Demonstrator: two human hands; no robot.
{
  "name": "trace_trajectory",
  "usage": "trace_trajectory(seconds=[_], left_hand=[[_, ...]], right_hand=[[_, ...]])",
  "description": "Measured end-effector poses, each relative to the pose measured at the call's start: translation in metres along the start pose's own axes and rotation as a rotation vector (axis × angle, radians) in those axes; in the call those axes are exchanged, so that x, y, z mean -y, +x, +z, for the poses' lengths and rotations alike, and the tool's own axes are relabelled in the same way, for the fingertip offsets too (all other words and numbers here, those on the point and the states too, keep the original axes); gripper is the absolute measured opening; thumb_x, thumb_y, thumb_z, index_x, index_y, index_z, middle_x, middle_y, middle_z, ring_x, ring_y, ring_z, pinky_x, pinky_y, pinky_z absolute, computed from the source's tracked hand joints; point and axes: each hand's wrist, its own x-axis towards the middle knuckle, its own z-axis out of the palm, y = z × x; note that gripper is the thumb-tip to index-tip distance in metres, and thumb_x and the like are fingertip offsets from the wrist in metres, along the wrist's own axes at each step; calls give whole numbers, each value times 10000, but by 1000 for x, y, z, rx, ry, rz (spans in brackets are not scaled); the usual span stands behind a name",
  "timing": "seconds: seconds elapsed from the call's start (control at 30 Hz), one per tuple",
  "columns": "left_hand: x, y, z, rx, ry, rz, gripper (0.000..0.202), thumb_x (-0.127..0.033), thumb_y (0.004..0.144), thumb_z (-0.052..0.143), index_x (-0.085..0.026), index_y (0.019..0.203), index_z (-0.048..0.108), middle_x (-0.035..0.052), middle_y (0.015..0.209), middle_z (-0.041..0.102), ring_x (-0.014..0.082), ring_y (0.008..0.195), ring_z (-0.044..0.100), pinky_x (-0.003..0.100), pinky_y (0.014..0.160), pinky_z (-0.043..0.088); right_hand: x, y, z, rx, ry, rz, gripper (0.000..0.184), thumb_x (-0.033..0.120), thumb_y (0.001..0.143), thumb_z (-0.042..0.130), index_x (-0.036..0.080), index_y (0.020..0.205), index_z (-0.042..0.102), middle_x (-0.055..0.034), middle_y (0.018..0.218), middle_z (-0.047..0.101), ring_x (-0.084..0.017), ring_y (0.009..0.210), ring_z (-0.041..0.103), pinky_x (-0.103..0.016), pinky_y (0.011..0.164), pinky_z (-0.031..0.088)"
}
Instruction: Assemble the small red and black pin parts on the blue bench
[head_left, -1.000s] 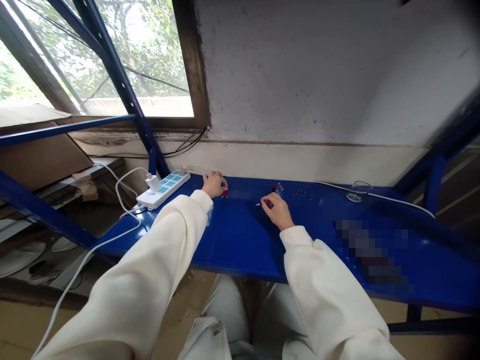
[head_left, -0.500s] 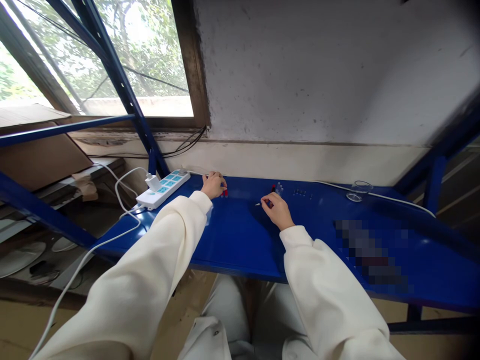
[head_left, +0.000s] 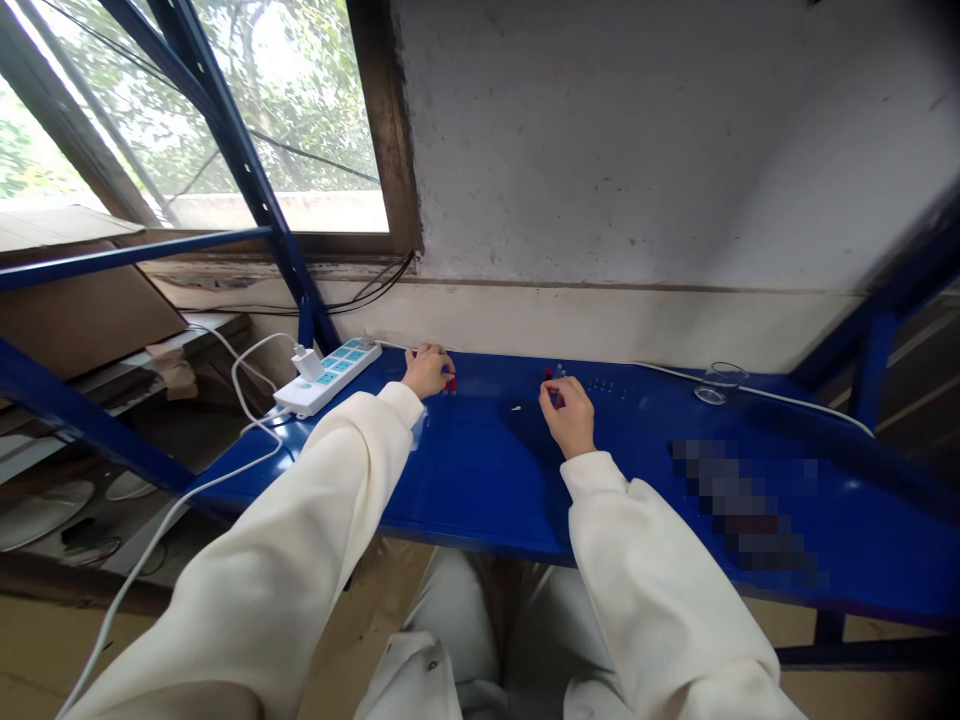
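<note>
My left hand (head_left: 429, 371) rests at the back left of the blue table (head_left: 480, 480), fingers bent together with their tips partly hidden. Small red pieces (head_left: 452, 384) stand right beside its fingertips; whether it grips anything is unclear. My right hand (head_left: 571, 415) is above the table's middle, thumb and index finger brought together. Anything between them is too small to make out. Left of it lies a small whitish pointed piece (head_left: 516, 408), apart from the fingers. Just behind the right hand are a small red piece (head_left: 548, 374) and clear small parts (head_left: 560, 371), partly covered.
A white power strip (head_left: 330, 378) with a plug and cord lies at the left edge. Several tiny pins (head_left: 604, 386) stand right of my right hand. Farther right are a clear glass cup (head_left: 712, 385), a white cable (head_left: 802, 400) and a blurred dark patch (head_left: 742, 510).
My right hand has moved a little right, away from the whitish piece that was at its fingertips; the piece now lies alone on the table. My left hand has stayed put.
</note>
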Motion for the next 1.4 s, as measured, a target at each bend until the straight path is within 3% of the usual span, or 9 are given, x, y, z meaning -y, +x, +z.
trace_trajectory(seconds=[0.3, 0.43, 0.57, 0.73, 0.83, 0.93, 1.1, 1.23, 1.4], left_hand=[[-6, -2, -6, 17, -14, -22, 132, -258, 698, 579, -222, 803, 649, 66, 1073, 545, 290, 1082, 365, 480, 868, 227], [-19, -4, -12, -65, -52, 18, 174, -268, 724, 557, -213, 871, 632, 74, 1085, 549, 277, 1086, 374, 450, 872, 231], [-52, -11, -14, -141, -101, 139, 247, -233, 794, 442, -211, 986, 595, 73, 1100, 548, 245, 1085, 392, 420, 898, 223], [-102, -20, 14, -32, -147, 325, 445, -196, 791, 403, -249, 1232, 430, 75, 1255, 450, 241, 1161, 337, 422, 929, 245], [-122, -17, 41, 66, -157, 296, 617, -167, 768, 402, -264, 1351, 225, 90, 1377, 299, 272, 1220, 259, 485, 927, 257], [-136, -12, 61, 76, -166, 250, 655, -143, 769, 375, -274, 1371, 154, 95, 1396, 259, 287, 1238, 230, 538, 922, 253], [-149, -5, 73, 17, -137, 218, 577, -91, 743, 405, -239, 1297, 344, 121, 1345, 336, 295, 1215, 265, 563, 936, 217], [-151, 0, 73, -83, -150, 228, 341, -94, 783, 393, -188, 1065, 560, 129, 1103, 531, 262, 1075, 410, 478, 914, 271], [-146, -3, 63, -144, -271, 149, 157, -165, 794, 466, -182, 857, 609, 93, 911, 579, 224, 914, 488, 394, 828, 345]], right_hand=[[-11, 8, -9, -250, -190, 172, 194, 290, 798, 419, 159, 796, 562, -40, 778, 555, -129, 629, 453, -304, 701, 330], [-16, 8, -10, -189, -277, 304, 221, 284, 786, 398, 153, 843, 567, -70, 831, 566, -167, 713, 481, -323, 713, 308], [-23, 5, -7, -70, -332, 426, 256, 273, 745, 408, 145, 877, 587, -106, 878, 577, -230, 840, 483, -349, 716, 302], [-27, 3, -3, 26, -326, 476, 263, 263, 720, 431, 140, 863, 614, -126, 891, 587, -253, 870, 476, -380, 733, 308], [-27, 2, -2, 67, -339, 488, 265, 249, 721, 435, 136, 875, 619, -138, 912, 583, -262, 891, 478, -398, 744, 315], [-27, 0, -1, 132, -380, 517, 281, 236, 723, 450, 128, 921, 618, -153, 947, 573, -277, 922, 481, -417, 750, 326], [-33, -2, 5, 197, -426, 524, 305, 257, 723, 481, 125, 962, 617, -173, 983, 573, -302, 948, 480, -440, 753, 331], [-44, -3, 12, 172, -439, 492, 273, 282, 723, 493, 135, 904, 634, -162, 931, 589, -286, 907, 494, -425, 739, 339], [-54, -3, 20, 151, -455, 460, 256, 319, 723, 501, 144, 842, 644, -154, 894, 592, -263, 869, 501, -404, 725, 344]])
